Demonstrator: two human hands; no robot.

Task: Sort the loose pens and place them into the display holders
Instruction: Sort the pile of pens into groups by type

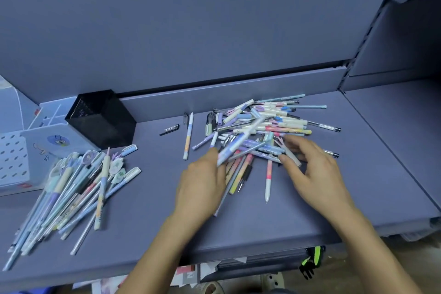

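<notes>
A jumbled heap of pastel pens (267,124) lies on the blue-grey shelf (148,222), right of centre. My left hand (202,184) holds a few pens (241,144) that slant up to the right over the heap's near edge. My right hand (312,169) reaches into the heap from the right, its thumb and fingers closing on a pale pen (290,156). A second, sorted pile of pens (69,196) with cartoon toppers fans out at the left. A black mesh holder (102,119) stands at the back left.
White and pale-blue display holders (26,150) stand at the far left next to the mesh holder. One single pen (188,136) and two loose caps (170,128) lie between the piles. Behind the shelf rises a back wall. Below the front edge show papers and boxes.
</notes>
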